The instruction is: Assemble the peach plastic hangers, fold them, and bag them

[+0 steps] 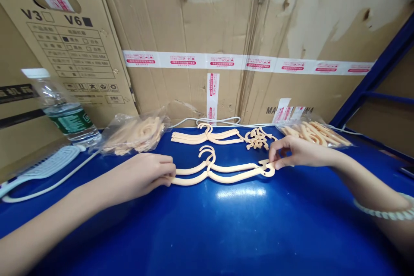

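The left hand point(158, 173) pinches the left ends of the front hangers point(231, 179), which are over the blue table point(207, 228); the right hand point(296, 152) grips a small hook point(268, 170) at their right end. Just behind the front hangers lies a hanger stack point(190, 139), with a hook heap point(258, 138) behind their right end. Beyond them sit a left bag point(137, 133) and a right bag point(312, 132). Well left of them are a hairbrush point(48, 164) and a bottle point(67, 116).
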A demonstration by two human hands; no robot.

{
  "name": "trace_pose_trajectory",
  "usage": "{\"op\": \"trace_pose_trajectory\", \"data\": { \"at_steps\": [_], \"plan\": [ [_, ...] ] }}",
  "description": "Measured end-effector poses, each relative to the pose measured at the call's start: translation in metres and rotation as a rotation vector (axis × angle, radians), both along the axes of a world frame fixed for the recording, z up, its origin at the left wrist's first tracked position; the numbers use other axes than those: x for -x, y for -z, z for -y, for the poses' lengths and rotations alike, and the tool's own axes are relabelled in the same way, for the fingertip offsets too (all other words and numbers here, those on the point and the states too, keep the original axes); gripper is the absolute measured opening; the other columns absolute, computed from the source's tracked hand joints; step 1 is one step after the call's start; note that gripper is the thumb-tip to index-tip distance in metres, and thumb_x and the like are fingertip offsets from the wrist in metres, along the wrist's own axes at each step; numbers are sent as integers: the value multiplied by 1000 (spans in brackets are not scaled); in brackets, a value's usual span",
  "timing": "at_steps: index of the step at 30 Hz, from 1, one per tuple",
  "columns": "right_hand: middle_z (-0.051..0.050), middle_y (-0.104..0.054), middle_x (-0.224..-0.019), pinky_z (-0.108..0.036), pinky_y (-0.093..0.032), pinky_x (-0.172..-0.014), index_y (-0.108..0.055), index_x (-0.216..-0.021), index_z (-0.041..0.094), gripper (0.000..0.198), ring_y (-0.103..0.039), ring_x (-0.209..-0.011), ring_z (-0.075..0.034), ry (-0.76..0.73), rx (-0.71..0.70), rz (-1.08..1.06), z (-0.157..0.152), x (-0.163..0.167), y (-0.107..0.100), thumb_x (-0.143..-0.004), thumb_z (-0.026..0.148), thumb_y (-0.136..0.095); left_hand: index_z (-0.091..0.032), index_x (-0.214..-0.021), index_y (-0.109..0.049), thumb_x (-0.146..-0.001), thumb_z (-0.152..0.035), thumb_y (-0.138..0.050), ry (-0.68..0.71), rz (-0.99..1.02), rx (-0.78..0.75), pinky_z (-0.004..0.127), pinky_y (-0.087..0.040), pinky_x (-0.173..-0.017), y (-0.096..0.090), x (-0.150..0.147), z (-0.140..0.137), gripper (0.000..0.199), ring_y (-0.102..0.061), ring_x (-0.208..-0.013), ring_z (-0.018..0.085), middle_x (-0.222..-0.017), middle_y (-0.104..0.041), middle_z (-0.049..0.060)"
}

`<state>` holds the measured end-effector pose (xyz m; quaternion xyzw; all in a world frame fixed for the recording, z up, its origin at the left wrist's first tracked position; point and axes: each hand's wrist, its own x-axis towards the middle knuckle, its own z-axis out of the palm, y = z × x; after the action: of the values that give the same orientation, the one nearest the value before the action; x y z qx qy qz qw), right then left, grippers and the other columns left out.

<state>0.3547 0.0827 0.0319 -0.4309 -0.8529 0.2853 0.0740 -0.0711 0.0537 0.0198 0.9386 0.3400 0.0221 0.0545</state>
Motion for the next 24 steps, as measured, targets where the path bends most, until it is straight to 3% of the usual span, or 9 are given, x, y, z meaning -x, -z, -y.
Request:
{"op": "trace_pose_trajectory", "data": {
  "at_steps": [17, 21, 24],
  "plan": [
    [-2, -69, -78, -29, -47, -67, -68, -80, 20, 17, -63, -73, -17, 64, -176, 116, 8, 9, 4, -80, 37, -66, -21, -77, -58, -93, -21, -44, 15, -50, -129, 29, -36, -60, -4, -5, 4, 21, -58, -69, 18, -76, -61, 2],
    [-3, -68, -80, -31, -47, -65, -66, -94, 20, 18, -62, -72, -18, 74, -335, 69, 15, 22, 5, -83, 34, -62, -21, -81, -60, -93, -23, -45, -13, -95, -170, 30, -38, -61, -9, -8, 9, 20, -59, -71, 19, -79, -61, 2],
    [-6, -67, -91, -32, -49, -73, -64, -103, 20, 20, -62, -82, -19, 46, -440, -20, 25, 40, 9, -89, 33, -57, -22, -91, -61, -93, -24, -47, -39, -90, -162, 30, -42, -64, -12, -8, 13, 14, -61, -76, 20, -87, -62, 3]
  ]
}}
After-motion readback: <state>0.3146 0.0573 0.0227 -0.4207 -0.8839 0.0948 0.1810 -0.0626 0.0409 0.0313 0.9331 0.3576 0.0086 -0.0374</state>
